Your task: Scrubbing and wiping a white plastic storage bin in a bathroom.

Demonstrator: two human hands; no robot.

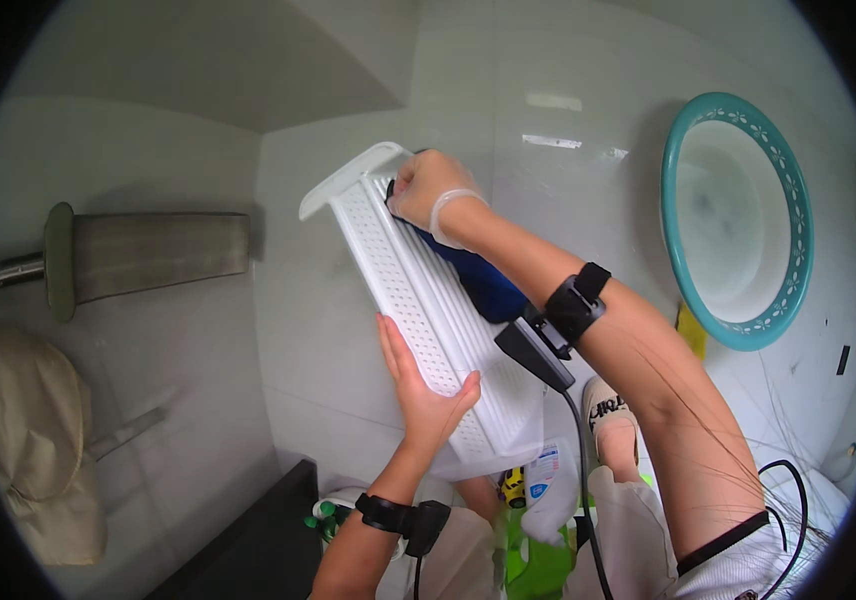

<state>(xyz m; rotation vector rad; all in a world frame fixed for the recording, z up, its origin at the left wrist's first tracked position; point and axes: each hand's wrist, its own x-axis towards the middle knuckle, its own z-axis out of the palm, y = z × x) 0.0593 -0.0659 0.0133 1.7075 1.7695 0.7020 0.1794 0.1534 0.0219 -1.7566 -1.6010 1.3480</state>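
A long white plastic rack point(388, 262), with a perforated strip and raised ribs, stands tilted before me. My left hand point(426, 398) grips it around its lower left side, the thumb lying across the perforated strip. Near the rack's top end, my right hand point(435, 190) is closed and presses a dark blue cloth point(488, 285) against the ribs. The cloth hangs down along the rack's right side, below my right wrist. A clear plastic glove shows at that wrist. Part of the rack's lower end looks see-through, and its underside is hidden.
A white basin with a patterned teal rim point(670, 190) sits to the right. A white bottle point(553, 490) and a green bag point(538, 565) are near my feet. At left are a grey-brown panel point(163, 255) on a metal tube and beige fabric point(33, 440).
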